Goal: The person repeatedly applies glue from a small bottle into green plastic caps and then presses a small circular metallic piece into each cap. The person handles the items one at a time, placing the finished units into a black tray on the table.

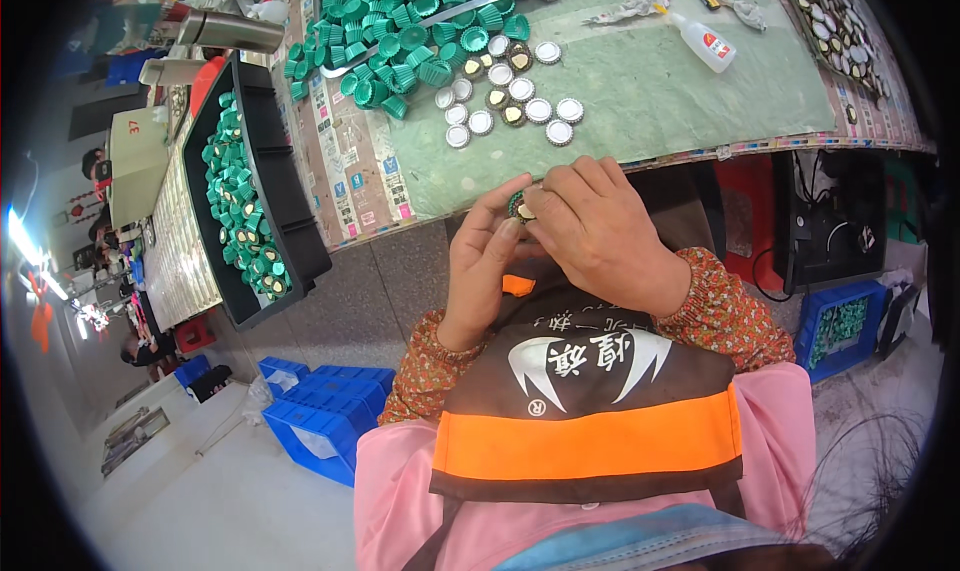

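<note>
1. We sit at the bench point(640, 101), a black tray point(290, 221) of green caps at our left.
2. Loose green caps point(400, 31) and silver discs point(510, 101) lie ahead.
3. Our left hand point(485, 261) and right hand point(600, 236) pinch one cap point(520, 207) together just below the bench edge; we judge a disc is being seated, needing firm, even thumb pressure next.

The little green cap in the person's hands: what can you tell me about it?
The green cap is small and round with a ribbed green rim and what looks like a pale, shiny lining. It is pinched between the fingertips of the left hand and the right hand, in front of the table edge. The fingers hide most of it, so its tilt is unclear.
</note>
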Tool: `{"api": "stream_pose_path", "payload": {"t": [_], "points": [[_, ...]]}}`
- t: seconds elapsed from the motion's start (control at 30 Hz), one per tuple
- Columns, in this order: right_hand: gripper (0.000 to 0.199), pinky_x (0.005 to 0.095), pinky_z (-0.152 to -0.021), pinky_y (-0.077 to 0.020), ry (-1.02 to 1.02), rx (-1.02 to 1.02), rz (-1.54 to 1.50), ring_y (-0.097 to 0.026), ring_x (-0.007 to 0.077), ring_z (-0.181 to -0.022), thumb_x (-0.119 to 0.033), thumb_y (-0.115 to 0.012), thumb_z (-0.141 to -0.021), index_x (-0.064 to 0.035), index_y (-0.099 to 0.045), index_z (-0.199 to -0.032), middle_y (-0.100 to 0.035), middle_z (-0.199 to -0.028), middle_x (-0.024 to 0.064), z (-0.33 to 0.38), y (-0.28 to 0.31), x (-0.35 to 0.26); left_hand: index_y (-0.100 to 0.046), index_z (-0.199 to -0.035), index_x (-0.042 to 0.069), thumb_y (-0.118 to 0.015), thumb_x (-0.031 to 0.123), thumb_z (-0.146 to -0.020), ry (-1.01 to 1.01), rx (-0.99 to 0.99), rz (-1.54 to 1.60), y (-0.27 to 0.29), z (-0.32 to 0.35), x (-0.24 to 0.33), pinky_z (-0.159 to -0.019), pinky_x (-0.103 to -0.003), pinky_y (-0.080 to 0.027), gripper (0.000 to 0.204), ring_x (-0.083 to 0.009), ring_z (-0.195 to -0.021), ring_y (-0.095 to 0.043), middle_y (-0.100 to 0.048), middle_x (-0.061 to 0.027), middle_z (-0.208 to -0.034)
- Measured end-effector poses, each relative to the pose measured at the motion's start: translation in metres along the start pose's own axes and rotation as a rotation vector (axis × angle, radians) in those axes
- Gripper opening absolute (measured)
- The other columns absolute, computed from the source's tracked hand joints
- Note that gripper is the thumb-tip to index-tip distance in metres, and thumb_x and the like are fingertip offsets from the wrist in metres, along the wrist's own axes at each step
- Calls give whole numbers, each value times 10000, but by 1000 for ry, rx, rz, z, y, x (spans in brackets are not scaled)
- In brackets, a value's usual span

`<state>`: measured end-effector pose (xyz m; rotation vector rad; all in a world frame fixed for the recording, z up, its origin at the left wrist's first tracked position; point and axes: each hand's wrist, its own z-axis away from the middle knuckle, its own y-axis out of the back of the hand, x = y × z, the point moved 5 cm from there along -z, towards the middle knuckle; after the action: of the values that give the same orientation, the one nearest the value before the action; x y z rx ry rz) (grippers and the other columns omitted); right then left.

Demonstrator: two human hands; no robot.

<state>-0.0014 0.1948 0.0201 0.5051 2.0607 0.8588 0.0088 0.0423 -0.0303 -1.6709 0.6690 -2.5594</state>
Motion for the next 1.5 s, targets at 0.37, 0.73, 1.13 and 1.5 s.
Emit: {"api": "stream_pose_path", "payload": {"t": [0.37, 0.73, 1.13, 1.5], "points": [[229, 321, -640, -421, -376, 10, -610, -504, 184, -736, -100, -735, -828, -16, -626, -1011, -536, -870, 66, 14, -18, 32, -442, -1277, 6, -487, 48, -1032, 18, 115, -4, 1, -6, -6, -808, -322, -609, 252, -162, -956, -679, -656, -143, -1126], [193, 322, -549, -396, -507, 35, -751, -440, 113, -618, -159, -722, -817, -31, -581, -849, -478, -656, 31, 19, -40, 39, -437, -1255, 16, -497, 35, -1029, -37, 109, -121, 2, -9, -9, -731, -277, -589, 235, -140, -842, -681, -658, -105, -1050], [356, 268, -683, -453, -297, 1166, -1180, -565, 151, -839, -135, -531, -1034, 67, -549, -1327, -671, -1127, 117, 71, 309, 317, -475, -1242, 67, -502, 88, -1016, -36, 189, 84, 17, -14, 16, -748, -333, -630, 229, -137, -847, -648, -661, -139, -1084], [354, 203, -611, -376, -533, 727, -1112, -510, 65, -722, -61, -569, -992, 49, -550, -1328, -615, -927, 22, 36, 133, 214, -546, -1223, 39, -570, 107, -992, -221, 368, 80, 75, -3, 44, -729, -300, -629, 242, -129, -816, -666, -680, -113, -995]]}}
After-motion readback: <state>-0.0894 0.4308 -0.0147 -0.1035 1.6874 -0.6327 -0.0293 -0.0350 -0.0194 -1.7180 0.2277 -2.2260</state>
